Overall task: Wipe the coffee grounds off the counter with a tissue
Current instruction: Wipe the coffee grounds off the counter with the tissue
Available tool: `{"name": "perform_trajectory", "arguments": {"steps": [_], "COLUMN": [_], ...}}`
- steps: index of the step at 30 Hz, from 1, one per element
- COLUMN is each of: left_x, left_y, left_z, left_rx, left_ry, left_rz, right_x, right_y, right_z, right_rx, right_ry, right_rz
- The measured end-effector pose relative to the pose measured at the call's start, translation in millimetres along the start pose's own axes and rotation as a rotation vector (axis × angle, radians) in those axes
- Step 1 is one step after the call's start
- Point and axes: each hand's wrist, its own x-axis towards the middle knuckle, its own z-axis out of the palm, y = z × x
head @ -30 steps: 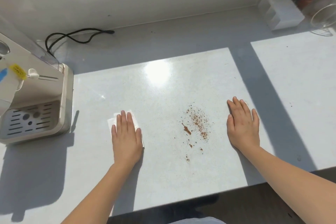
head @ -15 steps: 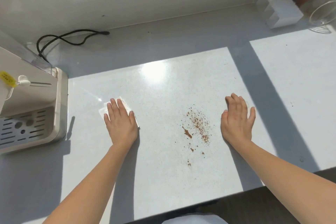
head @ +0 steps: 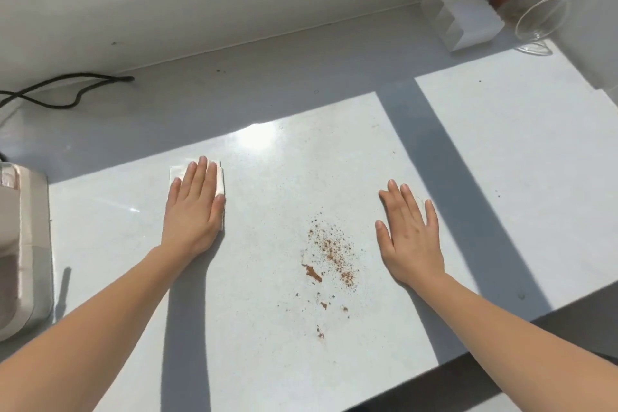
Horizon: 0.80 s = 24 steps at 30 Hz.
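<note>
**A:** In the head view, where is the tissue (head: 219,181) found, and how is it held?

**B:** It is pinned flat on the counter (head: 274,361) under the left hand (head: 193,209). The fingers are spread and nothing is gripped; only a white edge is seen beyond the fingertips and along the hand's right side.

**A:** And the coffee grounds (head: 329,256)?

**B:** They are scattered to the right of that hand and slightly nearer, well apart from the tissue. Their long axis is seen running from far to near.

**A:** Is the right hand (head: 409,234) involved?

**B:** It is laid open and empty on the counter, just right of the grounds. The spill lies between the hands, so a rightward, slightly nearward sweep by the left hand is judged to be called for.
</note>
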Motion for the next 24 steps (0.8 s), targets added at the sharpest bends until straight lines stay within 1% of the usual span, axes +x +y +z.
{"name": "perform_trajectory", "arguments": {"steps": [2, 5, 7, 12, 14, 17, 20, 22, 24], "left_x": [14, 28, 28, 7, 1, -12, -34, -49, -60], "left_y": [8, 30, 52, 117, 133, 146, 149, 146, 143], "left_z": [1, 4, 6, 23, 27, 31, 34, 36, 37], "left_rx": [0.006, 0.022, 0.069, 0.142, 0.173, 0.201, 0.187, 0.160, 0.140], "left_ry": [0.001, -0.057, -0.095, -0.213, -0.243, -0.298, -0.360, -0.384, -0.393], "left_rz": [0.021, 0.171, 0.325, 0.819, 0.943, 1.086, 1.193, 1.236, 1.232], "right_x": [0, 0, -1, 0, 0, -1, -1, -1, -2], "right_y": [0, 0, 0, -1, -2, -2, -1, -1, -1], "right_z": [1, 0, 0, 0, 0, 0, 0, 1, 2], "right_rx": [0.024, 0.052, 0.065, 0.069, 0.071, 0.068, 0.060, 0.054, 0.051], "right_ry": [0.007, 0.025, 0.031, 0.054, 0.057, 0.064, 0.070, 0.073, 0.074], "right_rz": [-0.002, 0.011, 0.017, 0.020, 0.015, 0.012, 0.013, 0.014, 0.010]}}
